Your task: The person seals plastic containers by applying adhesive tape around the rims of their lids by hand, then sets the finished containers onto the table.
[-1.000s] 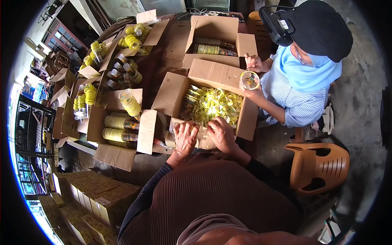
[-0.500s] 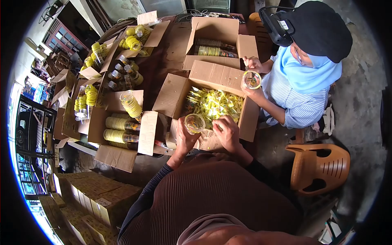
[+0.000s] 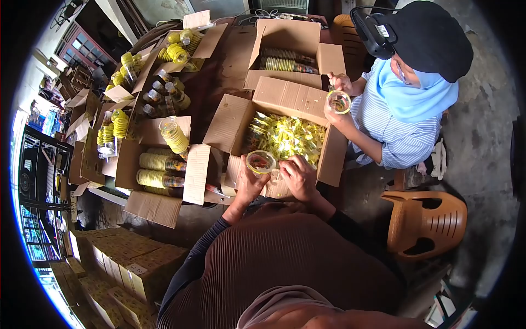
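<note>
A clear, round plastic cup with a yellow rim [image 3: 260, 163] is resting in the left hand [image 3: 249, 186], just above the near flap [image 3: 274, 188] of a brown cardboard carton [image 3: 333, 156]. The left grip is wrapping around the cup's side; the right hand [image 3: 300, 178] is hovering, half curled, just beside the rim, and whether it is pinching anything is not discernible. Compared with one second ago, when both hands were bending over the flap and no round rim was showing between them, the cup's mouth is now facing the camera, so its interior is apparently becoming accessible to the right hand.

Outward from the hands, the brown cardboard carton is holding a heap of glossy yellow-and-clear packets [image 3: 290, 137]. Beyond it, a second, similar brown carton [image 3: 287, 33] is containing stacked cups with yellow rims [image 3: 287, 64], lying on their sides. To the left, a third brown cardboard carton [image 3: 153, 208] is holding further rows of such cups [image 3: 159, 178], while a tilted stack of clear, yellow-rimmed cups [image 3: 174, 137] is leaning beside its flaps. The dark brown surface [image 3: 224, 66] is showing between the cartons. At right, a co-worker's hand [image 3: 341, 123] is supporting another clear cup with a yellow rim [image 3: 338, 102] beside the packet-filled carton.
</note>
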